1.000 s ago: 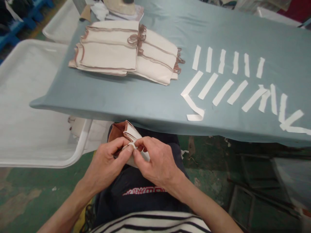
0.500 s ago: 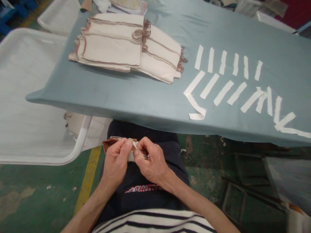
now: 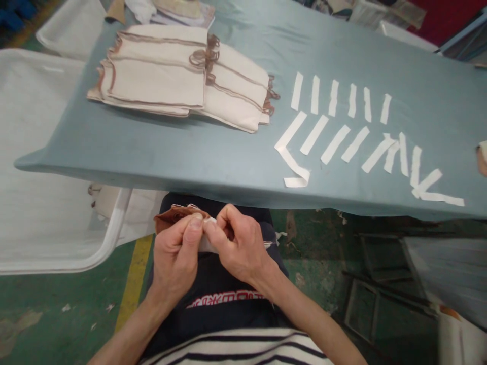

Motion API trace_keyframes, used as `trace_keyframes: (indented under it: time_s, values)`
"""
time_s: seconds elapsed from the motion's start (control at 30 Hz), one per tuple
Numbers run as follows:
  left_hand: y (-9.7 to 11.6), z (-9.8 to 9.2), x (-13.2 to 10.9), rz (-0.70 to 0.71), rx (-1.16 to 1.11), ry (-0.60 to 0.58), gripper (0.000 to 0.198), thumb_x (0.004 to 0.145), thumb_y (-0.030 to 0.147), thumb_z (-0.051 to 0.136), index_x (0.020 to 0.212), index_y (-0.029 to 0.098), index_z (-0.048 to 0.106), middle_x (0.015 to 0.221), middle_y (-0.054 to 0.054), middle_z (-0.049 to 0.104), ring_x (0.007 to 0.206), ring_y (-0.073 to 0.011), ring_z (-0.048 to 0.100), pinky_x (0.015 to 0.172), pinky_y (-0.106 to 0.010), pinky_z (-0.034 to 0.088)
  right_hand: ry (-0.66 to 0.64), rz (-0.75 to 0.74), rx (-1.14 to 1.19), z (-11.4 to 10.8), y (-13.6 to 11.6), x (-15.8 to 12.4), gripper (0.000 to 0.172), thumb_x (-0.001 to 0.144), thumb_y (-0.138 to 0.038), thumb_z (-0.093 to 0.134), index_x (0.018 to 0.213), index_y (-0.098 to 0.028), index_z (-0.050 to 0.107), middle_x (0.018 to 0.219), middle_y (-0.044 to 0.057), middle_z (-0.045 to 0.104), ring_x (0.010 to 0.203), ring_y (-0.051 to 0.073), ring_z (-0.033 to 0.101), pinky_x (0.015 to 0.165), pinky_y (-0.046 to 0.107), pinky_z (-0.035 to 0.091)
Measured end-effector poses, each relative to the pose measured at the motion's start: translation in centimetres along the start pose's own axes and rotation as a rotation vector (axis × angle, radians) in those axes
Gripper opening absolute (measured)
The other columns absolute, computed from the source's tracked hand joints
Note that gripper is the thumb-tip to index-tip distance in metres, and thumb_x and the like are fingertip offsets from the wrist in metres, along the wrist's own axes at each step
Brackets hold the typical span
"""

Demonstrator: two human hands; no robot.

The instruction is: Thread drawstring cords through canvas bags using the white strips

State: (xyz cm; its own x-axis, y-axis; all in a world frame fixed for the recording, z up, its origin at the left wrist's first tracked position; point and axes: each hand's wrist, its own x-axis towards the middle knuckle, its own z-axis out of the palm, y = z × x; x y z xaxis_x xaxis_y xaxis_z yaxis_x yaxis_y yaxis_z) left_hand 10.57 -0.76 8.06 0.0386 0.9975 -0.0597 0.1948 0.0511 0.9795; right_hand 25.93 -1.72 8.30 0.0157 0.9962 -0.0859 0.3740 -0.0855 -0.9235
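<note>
I am pinching a small folded cloth piece (image 3: 178, 215) with both hands, left hand (image 3: 175, 258) and right hand (image 3: 239, 246), grip closed, near the desk (image 3: 152, 147).

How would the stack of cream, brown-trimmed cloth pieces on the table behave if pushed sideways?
Probably floppy and light: the stack of cream cloth pieces lies flat with wavy edges. Likely it would shear apart rather than slide whole, since its layers already sit offset on the grey-blue table.
</note>
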Motion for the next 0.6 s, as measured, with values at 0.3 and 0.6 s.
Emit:
trace_keyframes:
  time_s: [0.3, 0.6]
  values:
    - [-1.6, 0.6, 0.8, -0.109, -0.006, -0.099, 0.063, 0.109, 0.069, 0.063, 0.072, 0.019, 0.074, 0.068, -0.001, 0.059, 0.060, -0.0163, 0.048, 0.053, -0.027, 0.042, 0.009, -0.003, -0.016, -1.5, 1.4, -0.4, 0.034, 0.108, -0.055, 0.046, 0.086, -0.029, 0.047, 0.070, -0.005, 0.051, 0.061, 0.017, 0.047, 0.066, 0.032, 0.033]
    - [-1.5, 0.6, 2.2, -0.090, 0.154, -0.114, 0.053, 0.100, 0.066, 0.073, 0.076, 0.021, 0.085, 0.070, -0.004, 0.076, 0.060, -0.0211, 0.065, 0.053, -0.026, 0.051, -0.090, 0.064, -0.140, -4.0, 1.8, -1.0, 0.015, 0.104, -0.037, 0.067, 0.095, -0.026, 0.061, 0.086, -0.001, 0.073, 0.075, 0.018, 0.068, 0.075, 0.030, 0.047]
